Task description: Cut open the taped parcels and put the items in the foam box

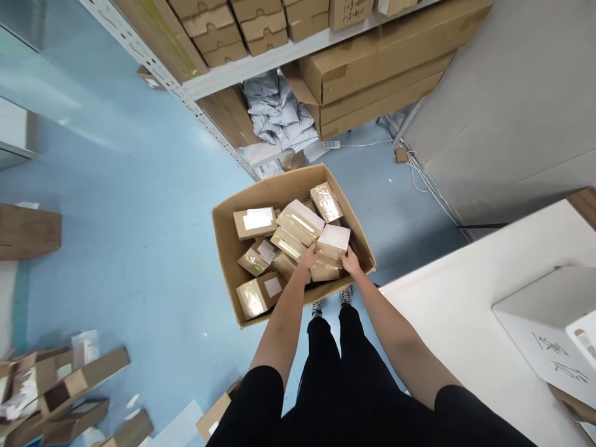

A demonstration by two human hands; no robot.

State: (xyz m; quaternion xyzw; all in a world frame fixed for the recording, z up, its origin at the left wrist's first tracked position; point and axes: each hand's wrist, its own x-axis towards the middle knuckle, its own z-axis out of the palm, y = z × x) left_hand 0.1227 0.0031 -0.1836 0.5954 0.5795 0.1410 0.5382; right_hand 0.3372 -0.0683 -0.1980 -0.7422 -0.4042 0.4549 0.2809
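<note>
A large open carton [226,273] stands on the floor in front of my feet, holding several small taped parcels. Both my hands reach inside it, around a small cardboard box [333,238] with a white label on top. At the box's left side, my left hand [309,254] is closed on it; my right hand [350,261] grips the right side. Another labelled parcel [302,222] lies just left of the held box, and one with printed marks [326,202] rests behind it. Below the held box, a brown taped parcel [325,269] shows in part.
Ahead is a metal shelf [261,53] with cardboard boxes and grey mailing bags [279,112]. A white table [447,292] runs along my right, with a white box [549,329] on it. Loose cartons [69,397] lie at lower left. Cables [433,186] trail along the right wall.
</note>
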